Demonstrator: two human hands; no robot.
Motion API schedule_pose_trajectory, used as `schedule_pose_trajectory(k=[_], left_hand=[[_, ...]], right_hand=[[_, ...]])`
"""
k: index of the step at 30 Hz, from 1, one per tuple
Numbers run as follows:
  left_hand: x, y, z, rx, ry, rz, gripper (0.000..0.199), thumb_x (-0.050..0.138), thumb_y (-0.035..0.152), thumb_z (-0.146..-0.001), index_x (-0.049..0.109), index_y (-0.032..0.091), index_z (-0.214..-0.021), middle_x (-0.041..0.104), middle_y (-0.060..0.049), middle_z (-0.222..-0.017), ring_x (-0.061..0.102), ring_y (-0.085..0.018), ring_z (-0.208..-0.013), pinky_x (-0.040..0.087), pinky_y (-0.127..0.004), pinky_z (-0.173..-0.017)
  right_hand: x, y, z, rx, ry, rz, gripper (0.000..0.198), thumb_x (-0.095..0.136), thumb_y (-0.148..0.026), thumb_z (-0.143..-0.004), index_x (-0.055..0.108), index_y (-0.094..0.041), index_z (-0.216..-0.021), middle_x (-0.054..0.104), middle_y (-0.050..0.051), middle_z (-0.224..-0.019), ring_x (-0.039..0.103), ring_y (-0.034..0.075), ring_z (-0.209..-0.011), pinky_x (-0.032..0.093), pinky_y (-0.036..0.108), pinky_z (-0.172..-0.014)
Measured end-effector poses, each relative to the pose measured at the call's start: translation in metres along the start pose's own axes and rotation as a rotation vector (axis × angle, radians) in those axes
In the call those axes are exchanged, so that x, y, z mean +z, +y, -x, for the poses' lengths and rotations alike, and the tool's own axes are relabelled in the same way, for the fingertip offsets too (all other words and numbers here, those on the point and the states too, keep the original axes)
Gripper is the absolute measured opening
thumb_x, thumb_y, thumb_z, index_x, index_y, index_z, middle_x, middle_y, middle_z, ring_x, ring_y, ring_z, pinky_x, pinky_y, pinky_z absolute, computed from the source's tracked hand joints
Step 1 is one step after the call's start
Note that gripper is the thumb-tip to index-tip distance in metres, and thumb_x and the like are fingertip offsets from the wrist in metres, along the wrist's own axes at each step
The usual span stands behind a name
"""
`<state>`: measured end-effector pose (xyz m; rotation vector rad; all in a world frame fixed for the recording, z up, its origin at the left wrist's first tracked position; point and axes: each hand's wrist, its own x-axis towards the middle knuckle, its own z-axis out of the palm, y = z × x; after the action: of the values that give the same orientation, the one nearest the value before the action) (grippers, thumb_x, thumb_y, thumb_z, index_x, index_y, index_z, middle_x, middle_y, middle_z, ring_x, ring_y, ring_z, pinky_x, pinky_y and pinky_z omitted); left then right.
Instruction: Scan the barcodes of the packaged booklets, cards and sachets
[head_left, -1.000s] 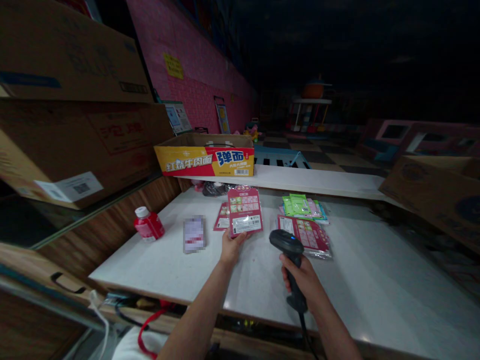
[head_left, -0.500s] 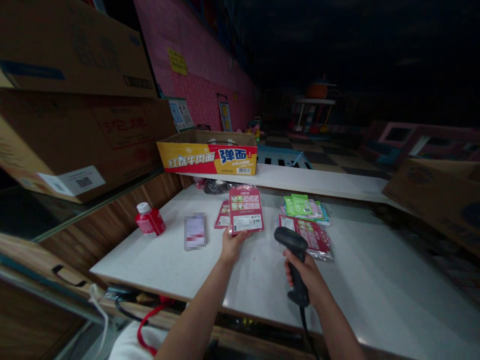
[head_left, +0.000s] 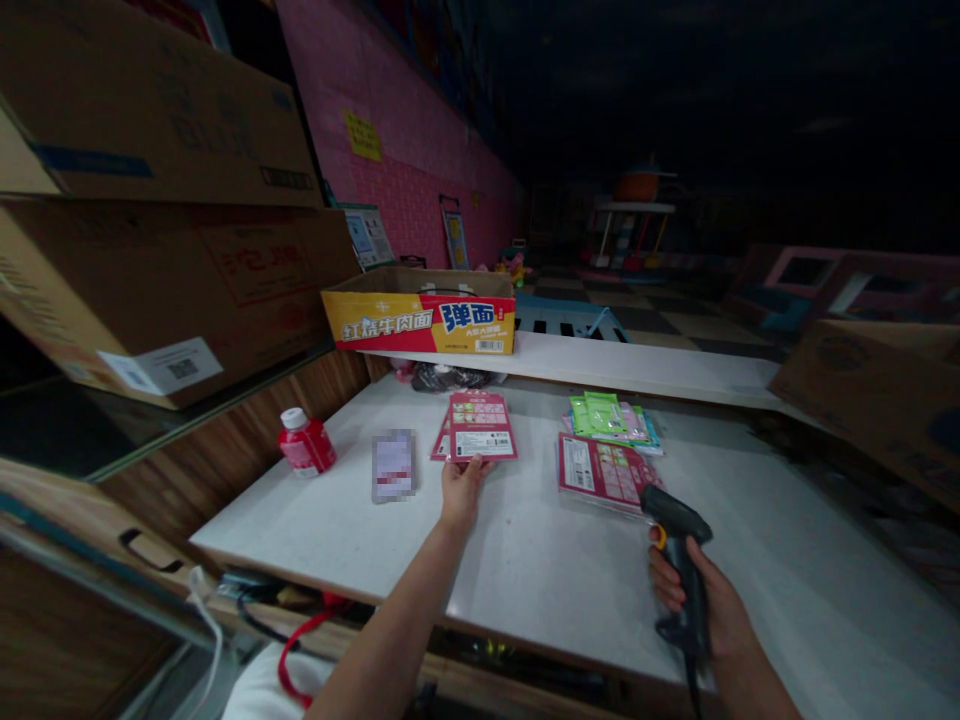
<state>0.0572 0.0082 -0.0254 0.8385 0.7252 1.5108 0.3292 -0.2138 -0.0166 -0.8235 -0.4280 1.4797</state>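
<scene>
- Progress: prob. midway; can't tell which pkts are done.
- Your L hand point(head_left: 461, 492) pinches a pink pkt point(head_left: 484, 425) by its near edge, 2nd pkt point(head_left: 441, 446) partly under it, over the counter point(head_left: 525, 560).
- Your R hand point(head_left: 721, 605) wraps the scanner point(head_left: 686, 570), well apart from that pkt.
- Out of hand: red pile point(head_left: 600, 468), green pkts point(head_left: 600, 412) just behind.
- Around: bottle point(head_left: 306, 447), blurred slab point(head_left: 394, 467) to L; noodle box point(head_left: 427, 325) on ledge point(head_left: 637, 362).
- In way: scanner nose covers red pile's near corner.

Scanner point(head_left: 691, 595) in the right hand point(head_left: 721, 605) looked pretty matt plastic to me from afar; packs point(head_left: 600, 470) beyond it, shiny film.
</scene>
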Motion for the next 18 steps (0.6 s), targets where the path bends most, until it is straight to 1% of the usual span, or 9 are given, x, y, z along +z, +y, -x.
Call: schedule_pose_trajectory(k=[4,7,9,11,12,14,16,17,18], left_hand=[[-0.004,0.004,-0.017,0.015,0.068,-0.032,0.047,0.083,0.040,-0.058,0.062,0.013,-0.090,0.072,-0.009,-0.090,0.070,-0.022,-0.084,0.057,-0.042,-0.084],[-0.011,0.013,-0.027,-0.026,0.166,-0.132,0.041,0.082,0.040,-0.057,0.060,0.013,-0.078,0.070,-0.006,-0.073,0.069,-0.019,-0.069,0.059,-0.037,-0.072],[-0.018,0.019,-0.028,-0.096,0.232,-0.287,0.037,0.078,0.044,-0.061,0.058,0.014,-0.069,0.066,-0.005,-0.060,0.065,-0.018,-0.056,0.056,-0.033,-0.059],[-0.024,0.026,-0.022,-0.103,0.247,-0.534,0.038,0.068,0.050,-0.070,0.054,0.017,-0.061,0.060,-0.003,-0.050,0.059,-0.018,-0.046,0.050,-0.031,-0.049],[-0.026,0.030,-0.018,-0.058,0.231,-0.684,0.038,0.063,0.052,-0.074,0.053,0.018,-0.059,0.058,-0.003,-0.047,0.057,-0.018,-0.045,0.047,-0.030,-0.048],[-0.024,0.037,-0.009,0.119,0.156,-1.001,0.036,0.055,0.048,-0.081,0.056,0.018,-0.060,0.058,-0.004,-0.051,0.059,-0.020,-0.051,0.046,-0.030,-0.055],[-0.017,0.042,-0.002,0.325,0.026,-1.288,0.027,0.052,0.038,-0.085,0.063,0.018,-0.069,0.065,-0.008,-0.067,0.063,-0.022,-0.070,0.048,-0.033,-0.071],[-0.012,0.042,0.000,0.399,-0.037,-1.408,0.023,0.051,0.033,-0.085,0.067,0.018,-0.079,0.067,-0.010,-0.080,0.063,-0.024,-0.082,0.047,-0.036,-0.079],[-0.008,0.041,0.002,0.443,-0.087,-1.515,0.023,0.051,0.030,-0.085,0.070,0.018,-0.090,0.067,-0.012,-0.093,0.061,-0.026,-0.094,0.045,-0.039,-0.087]], right_hand=[[0.001,0.003,-0.004,0.024,-0.027,0.011,0.033,0.069,-0.049,-0.078,0.062,-0.019,-0.091,0.045,-0.004,-0.057,0.036,0.006,-0.042,0.030,0.017,-0.039],[-0.002,0.003,-0.006,0.035,-0.042,-0.004,0.033,0.069,-0.049,-0.079,0.063,-0.019,-0.092,0.045,-0.004,-0.057,0.036,0.006,-0.042,0.030,0.018,-0.039],[-0.005,0.003,-0.007,0.045,-0.054,-0.011,0.033,0.069,-0.049,-0.079,0.062,-0.020,-0.093,0.045,-0.004,-0.057,0.037,0.006,-0.043,0.031,0.018,-0.039],[-0.007,0.003,-0.007,0.050,-0.059,-0.011,0.034,0.069,-0.049,-0.078,0.062,-0.020,-0.094,0.044,-0.005,-0.058,0.037,0.006,-0.043,0.032,0.018,-0.039],[-0.008,0.004,-0.007,0.051,-0.059,-0.008,0.034,0.070,-0.049,-0.078,0.062,-0.020,-0.094,0.044,-0.005,-0.058,0.037,0.006,-0.043,0.032,0.018,-0.040],[-0.007,0.004,-0.007,0.045,-0.051,-0.005,0.035,0.070,-0.049,-0.077,0.062,-0.020,-0.093,0.044,-0.004,-0.058,0.037,0.007,-0.043,0.032,0.019,-0.039],[-0.006,0.004,-0.008,0.030,-0.037,-0.007,0.034,0.071,-0.049,-0.077,0.062,-0.019,-0.092,0.044,-0.004,-0.058,0.036,0.007,-0.043,0.032,0.019,-0.039],[-0.006,0.004,-0.008,0.022,-0.032,-0.011,0.034,0.071,-0.048,-0.077,0.062,-0.019,-0.091,0.044,-0.004,-0.058,0.036,0.007,-0.044,0.032,0.019,-0.039],[-0.006,0.004,-0.008,0.016,-0.029,-0.017,0.033,0.071,-0.048,-0.077,0.063,-0.019,-0.091,0.044,-0.004,-0.058,0.036,0.007,-0.044,0.032,0.019,-0.039]])
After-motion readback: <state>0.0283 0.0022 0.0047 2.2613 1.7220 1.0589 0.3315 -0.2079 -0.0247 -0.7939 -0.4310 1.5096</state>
